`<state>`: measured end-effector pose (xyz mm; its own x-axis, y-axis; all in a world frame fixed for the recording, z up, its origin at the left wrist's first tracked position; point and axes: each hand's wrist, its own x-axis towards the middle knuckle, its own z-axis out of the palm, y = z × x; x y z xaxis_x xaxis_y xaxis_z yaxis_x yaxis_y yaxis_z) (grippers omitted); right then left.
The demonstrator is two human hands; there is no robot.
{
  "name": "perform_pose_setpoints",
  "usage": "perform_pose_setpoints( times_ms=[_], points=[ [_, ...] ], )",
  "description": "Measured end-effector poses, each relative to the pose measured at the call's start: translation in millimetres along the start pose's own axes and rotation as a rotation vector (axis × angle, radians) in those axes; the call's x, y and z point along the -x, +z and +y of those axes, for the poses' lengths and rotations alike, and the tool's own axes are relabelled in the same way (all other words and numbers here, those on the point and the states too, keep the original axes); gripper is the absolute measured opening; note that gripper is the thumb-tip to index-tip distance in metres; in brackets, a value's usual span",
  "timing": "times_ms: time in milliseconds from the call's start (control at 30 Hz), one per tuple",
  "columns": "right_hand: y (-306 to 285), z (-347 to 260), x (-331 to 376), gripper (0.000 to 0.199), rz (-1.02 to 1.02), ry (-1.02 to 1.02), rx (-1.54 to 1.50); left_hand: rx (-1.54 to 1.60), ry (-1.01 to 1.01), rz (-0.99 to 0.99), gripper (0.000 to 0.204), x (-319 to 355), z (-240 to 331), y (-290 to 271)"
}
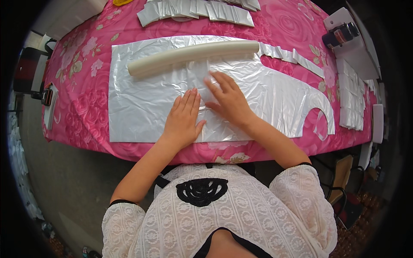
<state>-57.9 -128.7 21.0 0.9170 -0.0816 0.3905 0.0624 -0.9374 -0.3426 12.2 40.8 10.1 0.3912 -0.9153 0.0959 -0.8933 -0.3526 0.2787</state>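
A thin, shiny silver-white plastic sheet (pixel 142 103) lies spread on the table, wrinkled, with curved cut-outs and a strap-like strip at its right end, somewhat like an apron. My left hand (pixel 183 118) rests flat on its lower middle, fingers straight and close together, holding nothing. Just to the right, my right hand (pixel 230 96) is over the sheet with its fingers apart and empty; its fingertips are slightly blurred. Beyond both hands a long cream-coloured rod (pixel 193 56) lies across the upper part of the sheet, touched by neither hand.
The table wears a pink flowered cloth (pixel 86 103). Folded silvery plastic pieces (pixel 198 10) lie in a row at the far edge, and a stack of similar ones (pixel 350 99) sits at the right. A dark jar-like container (pixel 340 35) stands at the far right beside a white box (pixel 359 51).
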Motion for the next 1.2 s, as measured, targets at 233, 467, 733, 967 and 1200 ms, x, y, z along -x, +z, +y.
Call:
perform_pose_setpoints(
  times_ms=[233,467,733,967,1200],
  points=[
    [2.5,35.7,-13.0,0.043,-0.227,-0.236,-0.189,0.086,0.064,0.172,0.058,-17.3,-11.0,-5.5],
    [4.5,37.8,-17.7,0.041,-0.161,-0.253,-0.256,0.084,0.206,0.228,0.040,-20.3,-27.1,-7.9],
    [-0.6,13.0,21.3,0.034,-0.144,-0.337,-0.281,0.198,0.245,0.233,0.042,16.1,-8.2,-9.1],
    [-13.6,8.9,1.6,0.008,-0.407,0.382,-0.630,0.335,0.046,0.233,0.039,10.6,-4.8,-11.6],
    [-11.6,10.0,-33.6,0.029,-0.623,0.644,-0.557,0.731,-0.553,0.235,0.066,-6.5,-3.6,-10.7]
  ],
)
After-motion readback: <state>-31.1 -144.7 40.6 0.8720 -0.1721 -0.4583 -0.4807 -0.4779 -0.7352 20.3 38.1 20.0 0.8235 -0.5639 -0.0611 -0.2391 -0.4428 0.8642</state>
